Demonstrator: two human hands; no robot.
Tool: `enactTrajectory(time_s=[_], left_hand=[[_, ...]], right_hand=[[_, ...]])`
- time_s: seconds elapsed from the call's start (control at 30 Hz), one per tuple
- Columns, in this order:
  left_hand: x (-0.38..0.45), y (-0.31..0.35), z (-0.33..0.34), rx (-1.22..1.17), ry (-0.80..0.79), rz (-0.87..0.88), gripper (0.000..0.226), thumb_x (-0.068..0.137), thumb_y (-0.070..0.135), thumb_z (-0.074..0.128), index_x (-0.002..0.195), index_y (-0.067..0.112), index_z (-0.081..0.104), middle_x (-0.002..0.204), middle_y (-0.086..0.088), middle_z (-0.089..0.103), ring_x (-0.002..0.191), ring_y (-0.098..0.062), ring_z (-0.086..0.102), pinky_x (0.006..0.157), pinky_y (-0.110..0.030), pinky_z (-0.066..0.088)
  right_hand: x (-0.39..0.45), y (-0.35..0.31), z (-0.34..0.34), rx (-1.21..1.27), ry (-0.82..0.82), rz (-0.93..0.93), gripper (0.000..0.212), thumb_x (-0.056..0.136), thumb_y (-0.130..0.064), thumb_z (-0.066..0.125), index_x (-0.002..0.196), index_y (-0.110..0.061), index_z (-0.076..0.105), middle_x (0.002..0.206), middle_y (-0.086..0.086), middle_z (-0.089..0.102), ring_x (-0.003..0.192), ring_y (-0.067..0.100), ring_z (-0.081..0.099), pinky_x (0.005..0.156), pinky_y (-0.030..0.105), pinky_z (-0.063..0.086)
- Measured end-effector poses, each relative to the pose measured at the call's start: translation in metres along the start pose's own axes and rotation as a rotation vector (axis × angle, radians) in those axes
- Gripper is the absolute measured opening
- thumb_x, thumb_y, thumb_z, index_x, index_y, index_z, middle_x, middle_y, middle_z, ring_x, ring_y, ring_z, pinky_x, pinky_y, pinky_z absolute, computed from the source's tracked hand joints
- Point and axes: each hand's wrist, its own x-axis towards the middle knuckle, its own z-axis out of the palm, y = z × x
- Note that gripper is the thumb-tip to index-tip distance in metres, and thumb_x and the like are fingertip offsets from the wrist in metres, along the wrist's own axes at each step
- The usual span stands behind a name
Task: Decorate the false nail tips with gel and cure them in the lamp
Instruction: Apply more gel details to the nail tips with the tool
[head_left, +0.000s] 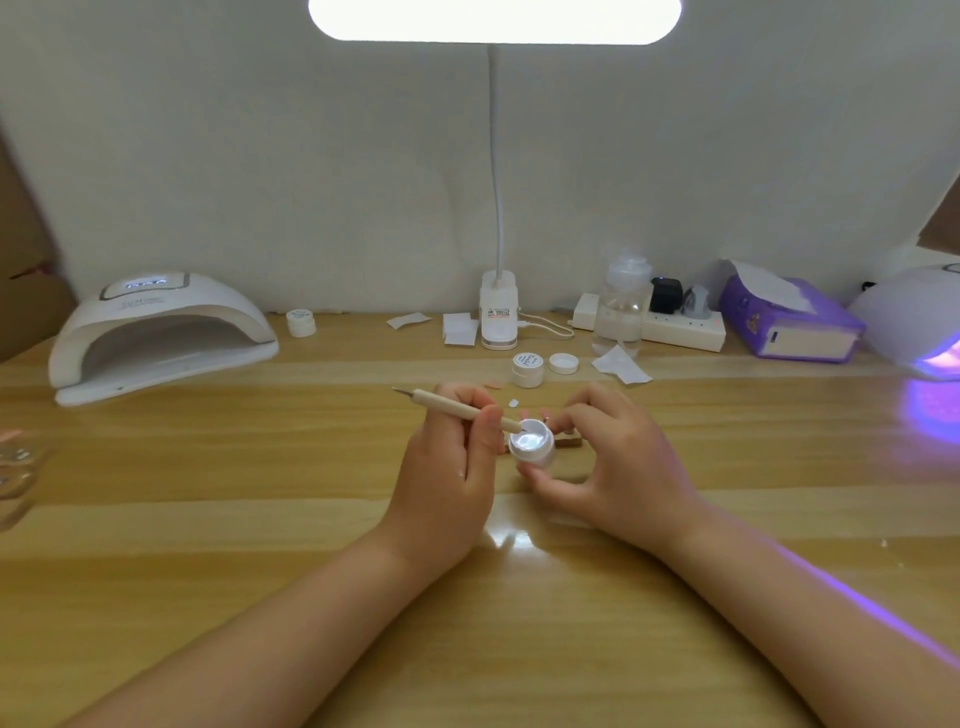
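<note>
Right now my dotting tool (457, 408) lies slanted across the middle of the table (208, 519), its long axis running from upper left down to lower right. The bare metal point sticks out to the far left, well clear of anything, while the other end dips into the open gel pot (531, 444) at its near-left rim. My left hand (449, 467) pinches the wooden shaft, fingers curled round it close to the pot. My right hand (613, 457) cups the pot, thumb below and fingers arched over the far side, steadying it just off the tabletop or on it; I cannot tell which.

I judge this to be the loading step: picking up gel on the tool's working end before any of it goes on a tip. A loose nail tip (514, 403) lies just beyond the pot, and something low and tan shows behind my right fingers, perhaps a holder, too hidden to be sure.

Next I should lift the tool out with a small bead of gel, keep it from dripping, and bring it to a tip with a light touch.

Farther out, a second pot (528, 369) stands shut with a loose lid (563, 363) beside it. The curing lamp (156, 338) sits at far left, its opening facing me.
</note>
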Motion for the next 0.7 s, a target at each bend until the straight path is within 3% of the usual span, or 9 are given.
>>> enactTrajectory(time_s=[0.1,0.7], left_hand=[[-0.0007,0.0001,0.0018,0.023,-0.008,0.0,0.01,0.093,0.027,0.041,0.086,0.034,0.043,0.068,0.011,0.057,0.066,-0.009,0.059,0.058,-0.024,0.045],[0.0004,-0.0036,0.0028,0.047,-0.043,-0.035,0.007,0.092,0.031,0.04,0.087,0.035,0.043,0.068,0.011,0.056,0.067,-0.009,0.059,0.058,-0.025,0.046]], right_hand=[[-0.0003,-0.0004,-0.0001,-0.018,0.002,-0.011,0.032,0.064,-0.028,0.083,0.082,-0.006,0.068,0.078,0.005,0.057,0.071,0.021,0.054,0.062,0.039,0.047],[-0.0009,-0.0025,-0.0011,-0.049,0.016,-0.023,0.03,0.064,-0.025,0.083,0.084,-0.007,0.069,0.08,0.005,0.058,0.072,0.022,0.054,0.06,0.039,0.048]])
